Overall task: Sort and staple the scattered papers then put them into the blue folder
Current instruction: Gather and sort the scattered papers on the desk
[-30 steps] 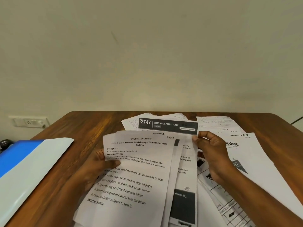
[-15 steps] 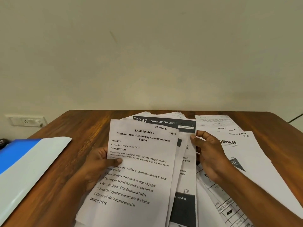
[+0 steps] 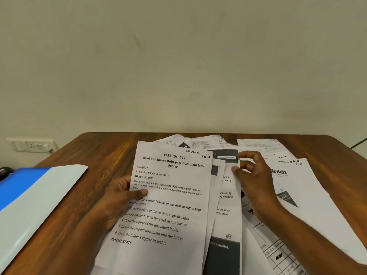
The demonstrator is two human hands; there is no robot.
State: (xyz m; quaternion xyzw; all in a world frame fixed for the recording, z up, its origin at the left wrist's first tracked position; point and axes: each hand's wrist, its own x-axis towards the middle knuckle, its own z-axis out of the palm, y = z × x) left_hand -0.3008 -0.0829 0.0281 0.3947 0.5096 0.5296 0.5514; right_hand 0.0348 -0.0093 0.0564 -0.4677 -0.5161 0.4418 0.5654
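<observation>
Firmly on the top sheet (image 3: 170, 195), left hand (image 3: 119, 197) — right hand (image 3: 256, 185) seemingly loose, empty.

The left hand (image 3: 119, 197) comes in from the near left, forearm angled up toward the middle. Its thumb lies flat over the left edge of the top sheet (image 3: 168, 195), fingers hidden beneath, pinching it. The right hand (image 3: 256, 185) reaches in from the near right, its forearm crossing the corner, fingers loosely curled and spread, tips pointing left, holding nothing.
</observation>
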